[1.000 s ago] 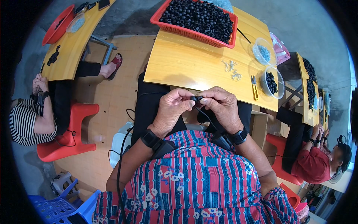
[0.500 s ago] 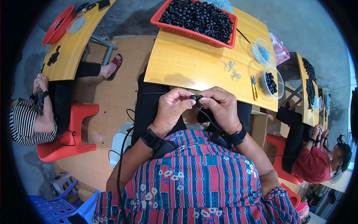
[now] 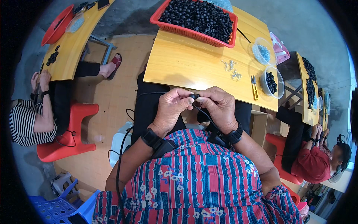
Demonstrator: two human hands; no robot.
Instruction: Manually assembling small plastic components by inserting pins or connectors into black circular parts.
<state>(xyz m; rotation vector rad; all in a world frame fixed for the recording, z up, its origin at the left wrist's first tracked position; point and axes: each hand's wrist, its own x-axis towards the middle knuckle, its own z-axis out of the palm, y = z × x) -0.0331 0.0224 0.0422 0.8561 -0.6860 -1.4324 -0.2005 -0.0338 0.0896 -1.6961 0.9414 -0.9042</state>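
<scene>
Just off the table's near edge, my left hand (image 3: 169, 110) and my right hand (image 3: 220, 110) meet over my lap. Between the thumb and finger of each is pinched a small black rounded part (image 3: 192, 96), its middle partly covered by the fingertips. Whether it is one part or two pressed together, I cannot tell. Closest on the wooden table (image 3: 179, 67) lie a loose scatter of tiny silvery pieces (image 3: 233, 71) and yellow-handled snips (image 3: 254, 89). A see-through tub (image 3: 280, 90) beside the snips holds black parts (image 3: 271, 82).
A red basket (image 3: 194, 36) heaped with black hollow parts stands at the table's far side. Another see-through tub (image 3: 274, 58) contains small glassy pieces. People sit at side tables left and right, on red chairs. A blue chair (image 3: 56, 209) is at lower left.
My fingertips have closed in slightly, and the two black ends seen apart before now sit closer together. At the left table, the person's hands have risen toward the tabletop and parted.
</scene>
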